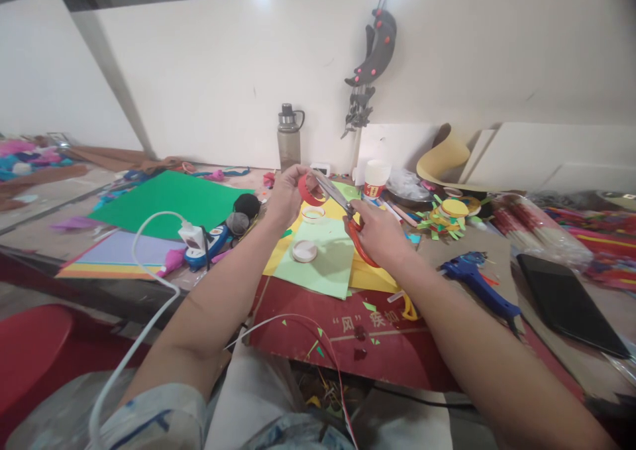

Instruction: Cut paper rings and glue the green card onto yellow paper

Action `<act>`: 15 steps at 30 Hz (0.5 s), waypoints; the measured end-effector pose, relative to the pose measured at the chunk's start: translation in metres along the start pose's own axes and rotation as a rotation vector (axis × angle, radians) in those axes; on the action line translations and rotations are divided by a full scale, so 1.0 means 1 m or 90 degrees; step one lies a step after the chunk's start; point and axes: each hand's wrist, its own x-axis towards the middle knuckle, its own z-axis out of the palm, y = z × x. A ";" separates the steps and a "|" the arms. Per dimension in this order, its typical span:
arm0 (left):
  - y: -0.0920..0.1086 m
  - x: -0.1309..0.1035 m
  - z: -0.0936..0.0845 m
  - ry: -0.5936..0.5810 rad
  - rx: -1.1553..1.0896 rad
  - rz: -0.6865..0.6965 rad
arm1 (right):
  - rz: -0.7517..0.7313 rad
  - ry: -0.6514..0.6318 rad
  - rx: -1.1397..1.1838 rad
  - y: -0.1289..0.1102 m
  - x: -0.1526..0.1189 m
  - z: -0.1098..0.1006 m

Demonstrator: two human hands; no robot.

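My left hand [288, 195] is closed round a red ring [312, 191] that looks like a band cut from a paper cup. Scissors [332, 191] with orange-red handles are gripped in my right hand [375, 228]. Their blades point up and left, with the tips at the ring beside my left fingers; whether they touch it I cannot tell. Below lies a light green sheet [330, 271] over yellow paper [372, 274]. A small round white piece [305, 251], like a cup bottom, rests on the green sheet, with a thin white rim ring [313, 215] behind it.
A blue glue gun [479, 284] and a black phone [569, 304] lie at right. A paper cup [376, 178] and a bottle [289, 138] stand at the back. At left are a green sheet [169, 201], a power strip [206, 248] and its white cable [149, 324].
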 end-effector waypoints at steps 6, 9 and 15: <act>0.001 0.001 -0.001 -0.007 -0.004 -0.009 | -0.005 0.006 -0.009 0.001 0.000 0.002; 0.001 0.001 0.000 -0.011 -0.001 -0.017 | -0.007 0.007 -0.014 0.002 0.000 0.004; 0.003 0.001 0.000 0.019 -0.010 0.004 | 0.003 0.012 -0.023 0.004 0.001 0.007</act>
